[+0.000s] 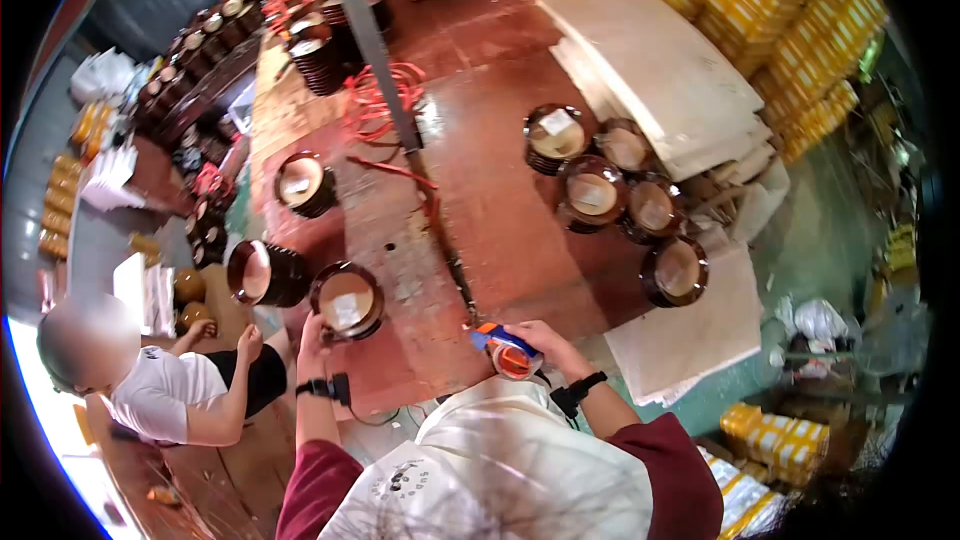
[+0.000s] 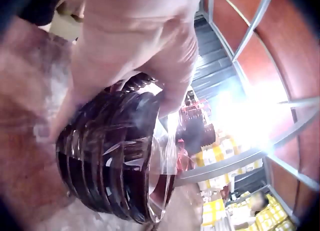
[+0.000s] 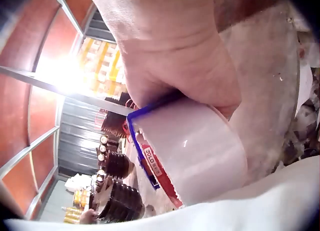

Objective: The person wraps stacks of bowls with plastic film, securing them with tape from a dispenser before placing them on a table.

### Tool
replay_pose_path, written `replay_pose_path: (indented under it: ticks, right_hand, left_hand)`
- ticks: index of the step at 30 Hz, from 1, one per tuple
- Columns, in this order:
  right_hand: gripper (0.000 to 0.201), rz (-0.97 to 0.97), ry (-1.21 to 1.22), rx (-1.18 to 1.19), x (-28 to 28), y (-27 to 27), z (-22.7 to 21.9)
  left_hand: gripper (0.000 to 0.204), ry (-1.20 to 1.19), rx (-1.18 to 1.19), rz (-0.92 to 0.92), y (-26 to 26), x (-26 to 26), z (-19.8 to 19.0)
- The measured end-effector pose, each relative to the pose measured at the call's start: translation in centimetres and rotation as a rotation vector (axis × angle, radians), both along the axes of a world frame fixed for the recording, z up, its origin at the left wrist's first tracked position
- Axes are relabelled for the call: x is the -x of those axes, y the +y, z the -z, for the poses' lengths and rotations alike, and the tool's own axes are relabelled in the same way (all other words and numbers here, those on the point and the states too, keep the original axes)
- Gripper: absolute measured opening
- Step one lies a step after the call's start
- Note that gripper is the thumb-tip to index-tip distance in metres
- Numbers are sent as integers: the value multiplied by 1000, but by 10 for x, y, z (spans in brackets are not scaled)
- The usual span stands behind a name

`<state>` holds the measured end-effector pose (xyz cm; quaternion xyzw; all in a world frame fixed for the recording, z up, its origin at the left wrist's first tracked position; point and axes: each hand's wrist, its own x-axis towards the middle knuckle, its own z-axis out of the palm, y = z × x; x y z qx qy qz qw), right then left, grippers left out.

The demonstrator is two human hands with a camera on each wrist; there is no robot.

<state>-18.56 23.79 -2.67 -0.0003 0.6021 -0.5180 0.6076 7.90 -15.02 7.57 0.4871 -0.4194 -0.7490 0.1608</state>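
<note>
A stack of dark brown glossy dishes (image 1: 346,301) with a pale label on top stands at the table's near left edge. My left hand (image 1: 313,342) grips its side. In the left wrist view the ribbed stack (image 2: 112,156) looks wrapped in clear film, and the fingers and thumb of my left hand (image 2: 137,46) span it. My right hand (image 1: 545,342) holds a blue and orange tape dispenser (image 1: 512,352) above the table's front edge. In the right wrist view my right hand (image 3: 180,56) curls over the dispenser's wide tape roll (image 3: 200,151); its fingertips are hidden.
Two more stacks stand at left, one tilted (image 1: 262,273) and one upright (image 1: 305,184). Several stacks (image 1: 590,193) stand on the right. A metal post (image 1: 370,30) rises mid-table beside red straps (image 1: 385,100). Pale boards (image 1: 660,70) lie at right. A person (image 1: 185,390) sits at left.
</note>
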Motion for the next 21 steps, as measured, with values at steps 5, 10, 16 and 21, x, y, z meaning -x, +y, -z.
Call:
replay_pose_path:
  ticks: [5, 10, 16, 21]
  right_hand:
    - [38, 23, 2, -40, 5, 24, -28]
    - [37, 63, 29, -96, 10, 58, -17]
    - [36, 332, 48, -6, 13, 109, 5]
    - [38, 525, -61, -58, 13, 142, 29]
  left_hand:
    - [25, 285, -232, -232, 3, -12, 130]
    - [21, 255, -391, -53, 48, 104, 129]
    - [21, 392, -514, 4, 85, 231, 141]
    - [27, 462, -183, 249, 128, 275, 125]
